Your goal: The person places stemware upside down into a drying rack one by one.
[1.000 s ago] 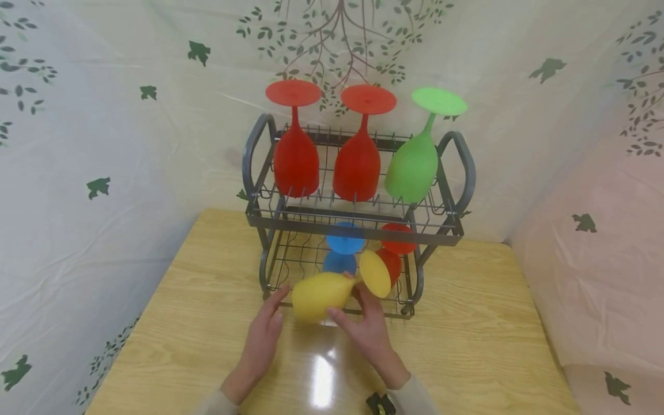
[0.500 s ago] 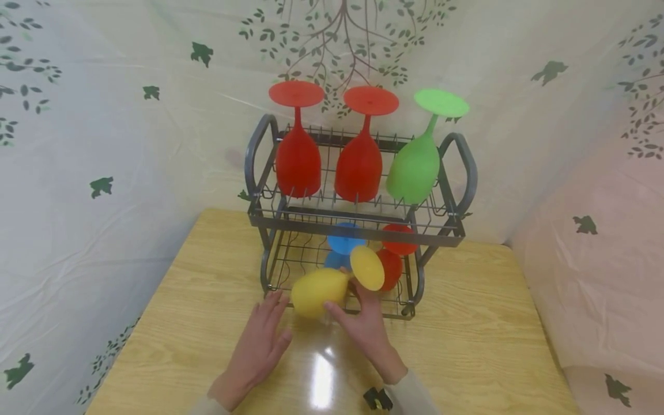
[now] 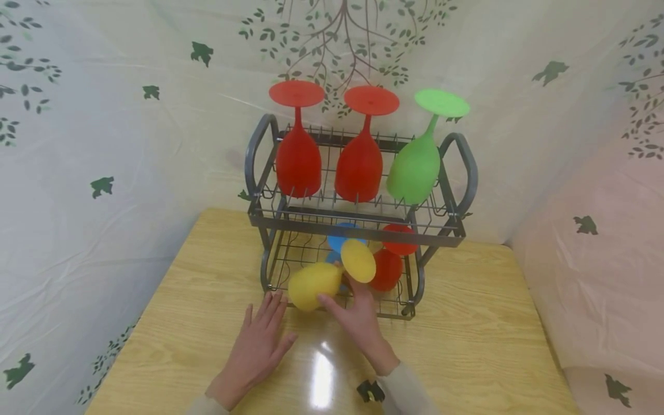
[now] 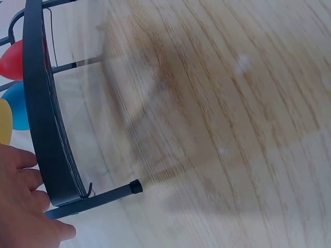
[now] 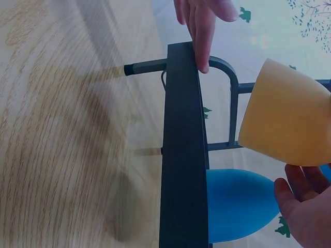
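Note:
A yellow plastic wine glass (image 3: pixel 313 286) is held by my right hand (image 3: pixel 360 320), whose fingers and thumb curl round it near the stem. It leans over the front of the rack's lower tier, mouth down to the left and foot up to the right. My left hand (image 3: pixel 256 346) lies with fairly straight fingers, its tips touching the lower tier's front-left rail. In the right wrist view, the yellow bowl hangs above the black rail (image 5: pixel 185 150), apart from it. A blue wine glass (image 5: pixel 240 206) stands upside down behind that rail, partly hidden in the head view.
The two-tier black dish rack (image 3: pixel 358 229) stands on a wooden table (image 3: pixel 467 323). Upside down on top are two red glasses (image 3: pixel 298 161) (image 3: pixel 359 167) and a leaning green glass (image 3: pixel 415 167). Another red glass (image 3: pixel 388 270) sits at the lower right. A patterned cloth (image 3: pixel 155 144) hangs behind.
The yellow glass has shifted left and tipped further mouth-down, its foot rising leftward. My left hand has drawn back from its rim and settled at the rack's front-left rail.

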`<state>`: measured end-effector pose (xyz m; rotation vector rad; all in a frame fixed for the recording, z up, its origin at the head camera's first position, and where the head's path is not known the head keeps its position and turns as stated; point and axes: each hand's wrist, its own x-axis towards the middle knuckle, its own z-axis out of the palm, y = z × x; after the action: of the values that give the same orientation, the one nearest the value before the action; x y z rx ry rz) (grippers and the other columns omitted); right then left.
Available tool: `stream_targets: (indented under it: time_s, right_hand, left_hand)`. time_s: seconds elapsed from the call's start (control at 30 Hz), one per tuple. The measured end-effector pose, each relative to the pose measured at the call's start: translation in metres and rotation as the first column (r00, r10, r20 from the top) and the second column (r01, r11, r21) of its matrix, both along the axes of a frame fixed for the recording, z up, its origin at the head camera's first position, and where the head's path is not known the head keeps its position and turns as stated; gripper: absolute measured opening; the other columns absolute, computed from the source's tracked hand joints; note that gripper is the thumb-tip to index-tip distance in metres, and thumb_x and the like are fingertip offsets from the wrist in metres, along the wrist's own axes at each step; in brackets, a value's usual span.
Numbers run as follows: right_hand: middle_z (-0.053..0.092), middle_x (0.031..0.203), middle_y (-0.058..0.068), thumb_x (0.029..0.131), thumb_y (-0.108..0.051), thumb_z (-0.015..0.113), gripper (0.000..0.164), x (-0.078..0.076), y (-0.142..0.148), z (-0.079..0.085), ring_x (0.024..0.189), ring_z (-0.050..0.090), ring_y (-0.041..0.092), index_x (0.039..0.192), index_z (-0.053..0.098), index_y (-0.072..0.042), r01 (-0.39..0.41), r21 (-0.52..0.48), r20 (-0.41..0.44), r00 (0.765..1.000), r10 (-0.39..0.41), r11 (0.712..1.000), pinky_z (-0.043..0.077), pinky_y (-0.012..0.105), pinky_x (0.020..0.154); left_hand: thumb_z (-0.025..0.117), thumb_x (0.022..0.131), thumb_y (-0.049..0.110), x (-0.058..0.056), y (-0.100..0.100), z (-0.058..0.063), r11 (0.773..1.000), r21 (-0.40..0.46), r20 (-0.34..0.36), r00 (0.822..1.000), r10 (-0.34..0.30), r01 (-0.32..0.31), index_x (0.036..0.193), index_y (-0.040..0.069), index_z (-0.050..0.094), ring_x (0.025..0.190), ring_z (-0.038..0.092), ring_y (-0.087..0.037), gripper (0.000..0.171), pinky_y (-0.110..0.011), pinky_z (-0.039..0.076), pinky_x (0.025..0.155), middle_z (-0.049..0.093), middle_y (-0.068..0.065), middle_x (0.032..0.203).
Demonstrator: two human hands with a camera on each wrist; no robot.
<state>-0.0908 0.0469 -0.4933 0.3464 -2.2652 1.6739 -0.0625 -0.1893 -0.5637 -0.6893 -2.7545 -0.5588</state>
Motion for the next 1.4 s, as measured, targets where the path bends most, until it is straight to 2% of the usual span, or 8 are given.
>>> stream_targets:
  time_s: [0.2,0.3,0.47,0.6,0.87,1.0,1.23,1.4]
  right_hand:
    - [0.059,0.145,0.006,0.087,-0.024,0.085,0.072,-0.003,-0.004,-0.003,0.129,0.060,0.027,0.149,0.051,-0.017,0.009,0.035,-0.018,1.000,-0.008,0.999,0.045,0.057,0.110]
    - [0.055,0.150,0.005,0.086,-0.029,0.086,0.077,-0.004,-0.007,-0.003,0.136,0.054,0.027,0.153,0.047,-0.020,0.023,0.061,-0.019,1.000,-0.022,0.998,0.040,0.057,0.114]
    - [0.048,0.155,0.006,0.086,-0.031,0.086,0.086,-0.006,-0.011,-0.005,0.143,0.046,0.027,0.158,0.040,-0.022,0.034,0.097,-0.024,0.999,-0.032,0.995,0.035,0.057,0.118]
    - [0.048,0.154,0.005,0.086,-0.032,0.086,0.086,-0.009,-0.015,-0.006,0.145,0.044,0.028,0.157,0.040,-0.024,0.030,0.122,-0.029,0.999,-0.027,0.992,0.034,0.058,0.118]
    - [0.053,0.149,0.013,0.087,-0.028,0.086,0.081,-0.015,-0.027,-0.006,0.140,0.050,0.032,0.154,0.042,-0.014,0.006,0.188,-0.043,0.999,0.002,0.982,0.043,0.056,0.112]
    - [0.053,0.148,0.014,0.087,-0.027,0.085,0.078,-0.020,-0.032,-0.006,0.140,0.050,0.031,0.152,0.045,-0.011,-0.009,0.213,-0.053,0.998,0.021,0.977,0.042,0.054,0.114]
    - [0.054,0.148,0.015,0.089,-0.030,0.083,0.075,-0.028,-0.038,-0.007,0.138,0.051,0.033,0.152,0.047,-0.010,0.005,0.289,-0.030,1.000,0.004,0.957,0.044,0.055,0.112]
    - [0.053,0.150,0.016,0.088,-0.028,0.084,0.077,-0.031,-0.042,-0.008,0.139,0.050,0.034,0.152,0.045,-0.008,0.003,0.314,-0.012,1.000,0.001,0.950,0.043,0.054,0.113]
  left_hand:
    - [0.056,0.102,0.047,0.001,-0.001,0.000,0.999,-0.032,-0.004,1.000,0.002,-0.003,0.155,-0.002,0.042,0.153,0.027,-0.040,0.073,-0.072,0.022,0.117,0.029,-0.018,0.167]
    - [0.058,0.102,0.045,0.002,-0.001,0.000,1.000,-0.031,0.000,1.000,0.003,-0.003,0.155,-0.001,0.042,0.153,0.027,-0.040,0.072,-0.071,0.021,0.117,0.030,-0.018,0.167]
    - [0.057,0.102,0.046,0.003,-0.002,-0.001,0.999,-0.044,0.007,1.000,0.004,-0.004,0.157,0.001,0.040,0.153,0.027,-0.039,0.074,-0.071,0.021,0.117,0.029,-0.018,0.167]
    - [0.053,0.103,0.050,0.003,-0.002,-0.002,0.999,-0.047,0.013,1.000,0.002,-0.001,0.157,0.001,0.039,0.154,0.026,-0.039,0.074,-0.071,0.021,0.118,0.028,-0.018,0.168]
    - [0.051,0.104,0.052,0.005,-0.002,-0.003,0.999,-0.050,0.021,1.000,0.007,-0.006,0.157,0.000,0.040,0.154,0.026,-0.039,0.075,-0.071,0.021,0.118,0.027,-0.017,0.168]
    - [0.055,0.103,0.051,0.005,-0.002,-0.002,0.999,-0.047,0.025,1.000,0.011,-0.010,0.157,0.001,0.040,0.153,0.027,-0.039,0.075,-0.070,0.021,0.118,0.029,-0.017,0.167]
    - [0.052,0.104,0.052,0.007,-0.001,-0.004,0.999,-0.041,0.032,0.999,0.008,-0.007,0.157,0.001,0.041,0.155,0.024,-0.038,0.075,-0.069,0.018,0.119,0.028,-0.016,0.168]
    - [0.053,0.103,0.051,0.008,-0.001,-0.005,0.999,-0.036,0.024,1.000,0.004,-0.003,0.156,0.001,0.041,0.154,0.024,-0.038,0.074,-0.070,0.022,0.118,0.028,-0.016,0.168]
